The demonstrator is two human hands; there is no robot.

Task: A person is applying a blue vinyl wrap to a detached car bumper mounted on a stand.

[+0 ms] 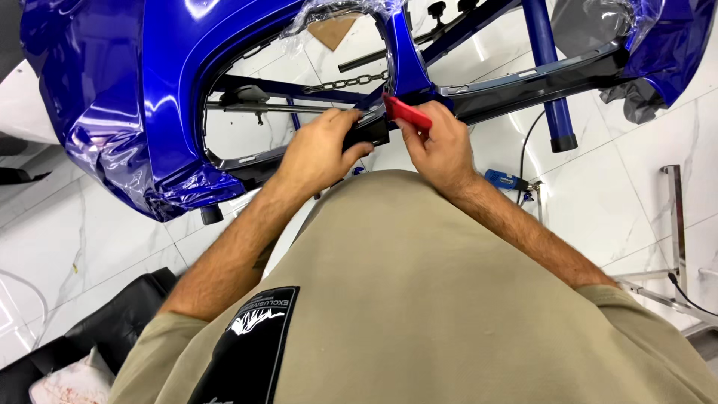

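L hand (pixel 320 150) was closed on a black trim piece (pixel 368 133) at the lower edge of the blue bumper (pixel 142 90), thumb underneath & fingers curled over the top, prob. to keep that edge steady while the other hand worked. R hand (pixel 441 150) was gripping a red flat tool (pixel 407 113), its tip set against the bumper's centre post just above the trim, angled as if to press or tuck film into the seam there. Both hands sat close together, nearly touching across the trim piece.

The bumper was up on a blue tube stand (pixel 550 82), w/ a chain (pixel 348 82) strung across the frame behind the grille opening, likely to hold the stand's spread. Being raised that way put the lower edge right in front of the person's chest, easy to reach w/ both hands. Clear plastic wrap (pixel 336 11) hung loose round the top of the opening.

Floor (pixel 82 232) was glossy white marble-look tile w/ grey veins, bright & reflective. A small blue tool (pixel 505 179) w/ a black cable lay on it near the R forearm. A chrome frame (pixel 677 224) stood far right; a black seat (pixel 112 322) w/ a stained cloth on it sat bottom left. Person wore a tan shirt w/ a black patch.
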